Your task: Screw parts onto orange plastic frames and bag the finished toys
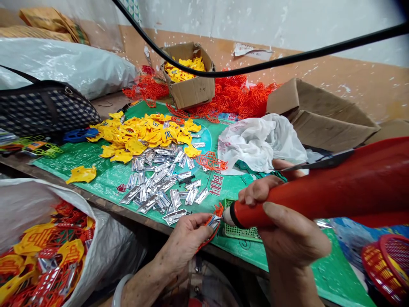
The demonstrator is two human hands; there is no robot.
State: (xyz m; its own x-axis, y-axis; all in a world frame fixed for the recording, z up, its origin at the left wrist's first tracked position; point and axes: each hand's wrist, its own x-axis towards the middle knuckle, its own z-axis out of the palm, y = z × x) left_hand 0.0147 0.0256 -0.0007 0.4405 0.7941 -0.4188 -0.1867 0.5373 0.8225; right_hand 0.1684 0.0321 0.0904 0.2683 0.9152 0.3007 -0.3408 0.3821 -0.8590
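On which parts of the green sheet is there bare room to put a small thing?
Bare green sheet shows between the lone yellow piece and the metal plates, and right of the right forearm. Plates and the yellow pile crowd the middle.

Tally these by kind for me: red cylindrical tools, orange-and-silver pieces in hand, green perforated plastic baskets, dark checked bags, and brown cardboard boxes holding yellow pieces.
Red cylindrical tool, in the right hand: 1
Orange-and-silver piece, in the left hand: 1
Green perforated plastic basket: 1
Dark checked bag: 1
Brown cardboard box holding yellow pieces: 1
Total: 5
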